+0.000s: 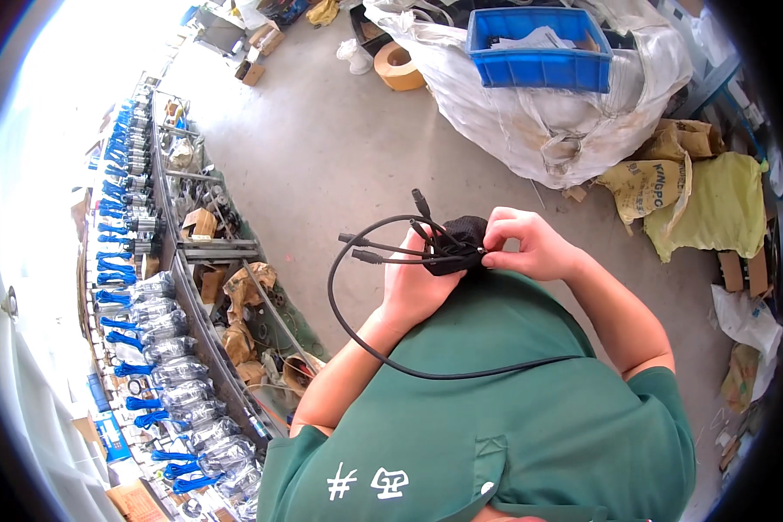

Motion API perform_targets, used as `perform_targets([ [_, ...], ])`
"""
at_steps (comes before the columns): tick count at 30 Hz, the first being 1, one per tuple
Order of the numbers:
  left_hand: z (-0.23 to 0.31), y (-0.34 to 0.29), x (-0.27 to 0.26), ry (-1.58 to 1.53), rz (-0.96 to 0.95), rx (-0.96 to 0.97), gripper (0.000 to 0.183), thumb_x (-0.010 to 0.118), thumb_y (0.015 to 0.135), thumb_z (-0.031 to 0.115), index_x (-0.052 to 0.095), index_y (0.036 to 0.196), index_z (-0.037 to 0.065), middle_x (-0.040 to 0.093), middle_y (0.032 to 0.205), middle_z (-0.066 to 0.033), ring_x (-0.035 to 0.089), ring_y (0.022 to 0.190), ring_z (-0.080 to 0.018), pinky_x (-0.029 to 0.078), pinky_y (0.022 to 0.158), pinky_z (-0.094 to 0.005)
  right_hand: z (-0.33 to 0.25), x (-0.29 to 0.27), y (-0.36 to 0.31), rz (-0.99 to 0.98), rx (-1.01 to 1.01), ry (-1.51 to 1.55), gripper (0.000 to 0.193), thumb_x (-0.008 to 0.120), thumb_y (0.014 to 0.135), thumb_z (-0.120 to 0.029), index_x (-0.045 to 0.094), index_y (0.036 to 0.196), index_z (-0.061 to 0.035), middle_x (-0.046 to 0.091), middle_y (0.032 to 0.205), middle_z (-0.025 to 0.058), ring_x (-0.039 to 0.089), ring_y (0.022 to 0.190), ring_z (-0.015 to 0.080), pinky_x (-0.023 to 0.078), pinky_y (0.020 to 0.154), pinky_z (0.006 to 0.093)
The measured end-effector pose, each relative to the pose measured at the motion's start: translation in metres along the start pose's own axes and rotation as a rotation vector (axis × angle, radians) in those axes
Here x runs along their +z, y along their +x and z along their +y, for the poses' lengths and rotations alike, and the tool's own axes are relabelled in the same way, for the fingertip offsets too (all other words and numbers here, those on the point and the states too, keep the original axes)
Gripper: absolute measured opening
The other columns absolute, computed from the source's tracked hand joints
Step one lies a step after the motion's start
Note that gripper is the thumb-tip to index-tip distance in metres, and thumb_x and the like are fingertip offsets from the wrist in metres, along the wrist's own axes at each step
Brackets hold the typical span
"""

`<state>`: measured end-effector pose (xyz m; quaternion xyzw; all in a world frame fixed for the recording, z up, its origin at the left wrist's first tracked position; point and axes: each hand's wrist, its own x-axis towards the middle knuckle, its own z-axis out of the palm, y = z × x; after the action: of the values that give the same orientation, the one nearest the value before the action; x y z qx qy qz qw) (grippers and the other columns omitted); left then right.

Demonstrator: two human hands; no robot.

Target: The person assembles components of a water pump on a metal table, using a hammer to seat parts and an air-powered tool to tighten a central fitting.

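Observation:
In front of my green shirt (461, 374), my left hand (413, 285) is closed around a black bundle (466, 233) with a mesh-like surface. Several short black leads with plug-like ends (367, 257) fan out from it above my fingers, toward the left and away from me. A longer black cable (332, 304) loops out to the left and runs back across my shirt. On the bundle's right side, my right hand (531, 244) pinches thumb against forefinger at its edge. A tiny shiny spot shows at those fingertips; what they grip is too small to make out.
At left, a long bench (176, 270) carries plastic-wrapped parts (179, 374) with blue cable coils (135, 370). Ahead to the right stands a large white sack (531, 130) bearing a blue bin (539, 74). A tape roll (399, 68) and yellow sacking (713, 204) lie on the floor.

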<state>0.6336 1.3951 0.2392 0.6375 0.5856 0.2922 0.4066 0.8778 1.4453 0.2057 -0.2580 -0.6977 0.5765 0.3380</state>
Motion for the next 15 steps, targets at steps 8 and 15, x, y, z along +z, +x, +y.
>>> perform_targets([
  [8,0.013,-0.010,-0.010,-0.126,0.043,0.031,0.065,0.089,0.070,-0.001,0.058,0.128,0.002,0.070,0.114,-0.0084,0.069,0.104,-0.0174,0.057,0.092,-0.0325,-0.016,0.007,-0.002,0.063,0.023,0.088,0.011,0.075,0.088,0.005,0.071,0.096,-0.0004,0.064,0.098,0.0050,0.064,0.085,0.0142,0.052,0.078,0.0285],
  [15,-0.005,-0.017,-0.022,-0.050,0.183,0.202,0.063,0.089,0.068,-0.005,0.064,0.126,0.001,0.070,0.117,-0.0076,0.067,0.108,-0.0164,0.056,0.096,-0.0333,0.011,0.000,-0.006,0.131,0.398,0.669,0.011,0.073,0.087,0.005,0.069,0.093,-0.0022,0.068,0.086,0.0022,0.065,0.081,0.0122,0.052,0.077,0.0264],
])
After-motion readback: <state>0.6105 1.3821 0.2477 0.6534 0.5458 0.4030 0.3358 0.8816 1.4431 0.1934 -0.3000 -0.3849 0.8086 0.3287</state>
